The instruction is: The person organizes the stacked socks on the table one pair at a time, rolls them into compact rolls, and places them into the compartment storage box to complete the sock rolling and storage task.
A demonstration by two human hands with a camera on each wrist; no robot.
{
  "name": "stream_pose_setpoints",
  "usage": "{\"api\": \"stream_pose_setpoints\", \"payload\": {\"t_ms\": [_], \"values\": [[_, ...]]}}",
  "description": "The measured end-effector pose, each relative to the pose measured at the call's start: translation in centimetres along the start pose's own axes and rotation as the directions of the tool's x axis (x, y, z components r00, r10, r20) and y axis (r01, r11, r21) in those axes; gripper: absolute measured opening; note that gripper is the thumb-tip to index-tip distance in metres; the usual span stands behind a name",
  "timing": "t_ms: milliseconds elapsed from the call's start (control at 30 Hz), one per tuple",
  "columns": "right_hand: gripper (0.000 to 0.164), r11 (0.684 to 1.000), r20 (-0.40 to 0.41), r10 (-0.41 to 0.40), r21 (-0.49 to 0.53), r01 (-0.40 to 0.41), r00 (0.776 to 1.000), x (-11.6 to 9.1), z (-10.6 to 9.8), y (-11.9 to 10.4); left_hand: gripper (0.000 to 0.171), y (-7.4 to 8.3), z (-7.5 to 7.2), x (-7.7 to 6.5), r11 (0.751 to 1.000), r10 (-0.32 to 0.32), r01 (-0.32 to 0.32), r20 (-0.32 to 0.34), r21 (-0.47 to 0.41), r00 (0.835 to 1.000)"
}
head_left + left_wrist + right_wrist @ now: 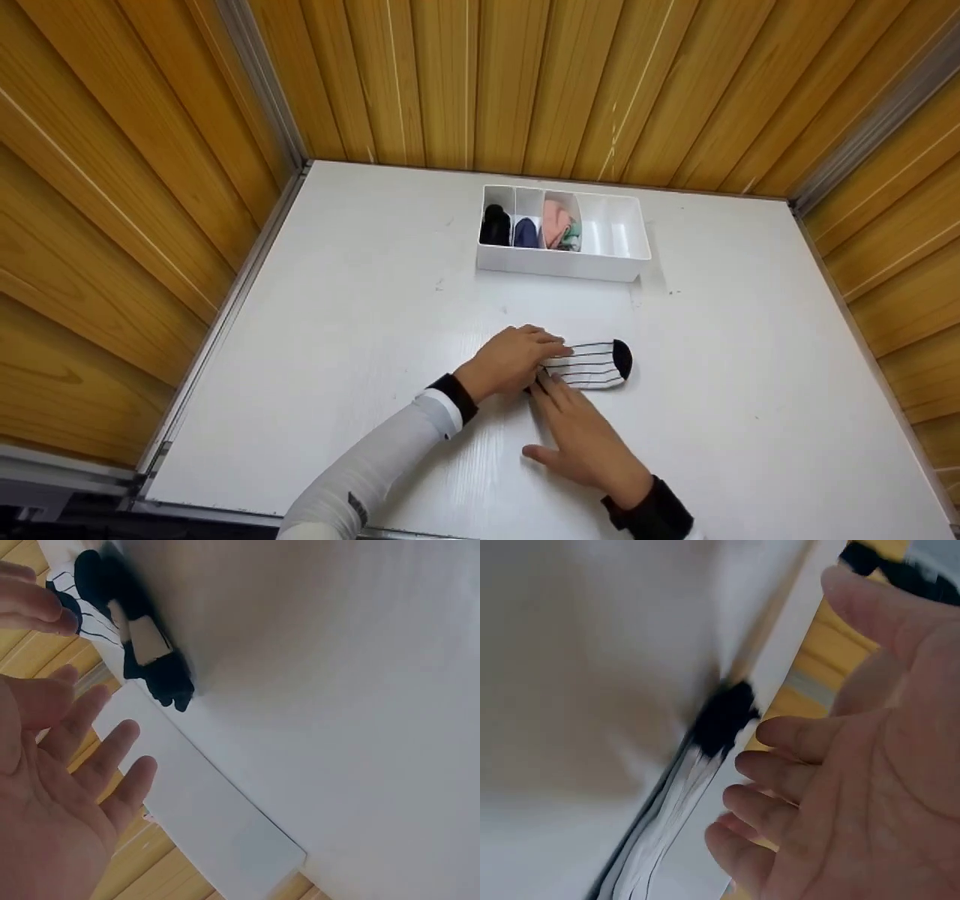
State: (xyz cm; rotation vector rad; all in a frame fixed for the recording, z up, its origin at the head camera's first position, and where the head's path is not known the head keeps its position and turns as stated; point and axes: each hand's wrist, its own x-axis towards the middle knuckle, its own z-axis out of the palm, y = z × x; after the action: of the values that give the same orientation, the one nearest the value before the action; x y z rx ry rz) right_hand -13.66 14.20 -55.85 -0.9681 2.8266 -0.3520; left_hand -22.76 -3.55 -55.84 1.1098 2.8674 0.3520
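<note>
A white sock (592, 365) with thin black stripes and a black end lies flat on the white table. My left hand (514, 360) reaches over its left end, fingers extended and touching the fabric. From the near side, my right hand (585, 442) rests straight fingers on that same end, thumb spread away. Both hands partly hide this end in the head view. The left wrist view shows dark fabric of the sock (161, 675) beyond the spread fingers of the left hand (60, 795). In the right wrist view, the sock's black part (724, 720) is near the right fingertips (772, 733).
A white divided box (562, 262) stands at the back of the table (360, 300). Its compartments hold a black item (495, 226), a navy item (526, 234), and pink (555, 223) and green cloth. Wood-panelled walls (510, 82) enclose the table at the back and sides.
</note>
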Motion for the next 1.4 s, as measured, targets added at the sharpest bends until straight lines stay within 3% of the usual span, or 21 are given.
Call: {"api": "stream_pose_setpoints", "payload": {"t_ms": [233,400,600,800,967,1067,1300,1400], "values": [[0.093,0.999,-0.02,-0.007,-0.033,0.007,1.0,1.5,1.3,-2.0,0.038,1.4,-0.6,2.8,0.996,0.093,-0.094,0.126,-0.002,0.988],[0.092,1.0,-0.011,0.002,-0.002,-0.002,1.0,2.0,2.1,-2.2,0.033,1.9,-0.6,3.8,0.996,0.084,-0.087,0.178,0.008,0.98],[0.092,0.999,-0.04,-0.012,-0.046,0.01,0.999,2.1,2.5,-2.1,0.032,1.0,-0.7,4.0,0.998,0.069,-0.068,0.19,-0.012,0.979],[0.084,0.998,-0.014,-0.058,-0.041,0.057,0.998,1.2,2.0,-1.4,0.039,-0.5,-0.8,3.1,0.999,0.039,-0.031,0.206,-0.039,0.978],[0.065,0.995,0.026,-0.047,0.088,0.045,0.999,0.1,1.2,0.1,0.041,-1.9,-0.8,1.9,0.998,-0.033,0.039,0.164,-0.039,0.986],[0.062,0.986,0.061,-0.027,0.167,0.016,0.998,-0.4,0.7,1.1,0.04,-2.6,-0.8,0.9,0.997,-0.067,0.072,0.133,-0.029,0.989],[0.047,0.971,0.043,-0.021,0.241,0.01,0.999,-0.8,0.1,3.3,0.035,-2.6,0.1,-1.4,0.983,-0.184,0.185,0.051,-0.009,0.982],[0.045,0.967,0.039,-0.005,0.254,-0.005,0.999,-0.7,-0.1,3.7,0.034,-2.3,0.2,-1.8,0.98,-0.199,0.198,0.036,0.013,0.979]]}}
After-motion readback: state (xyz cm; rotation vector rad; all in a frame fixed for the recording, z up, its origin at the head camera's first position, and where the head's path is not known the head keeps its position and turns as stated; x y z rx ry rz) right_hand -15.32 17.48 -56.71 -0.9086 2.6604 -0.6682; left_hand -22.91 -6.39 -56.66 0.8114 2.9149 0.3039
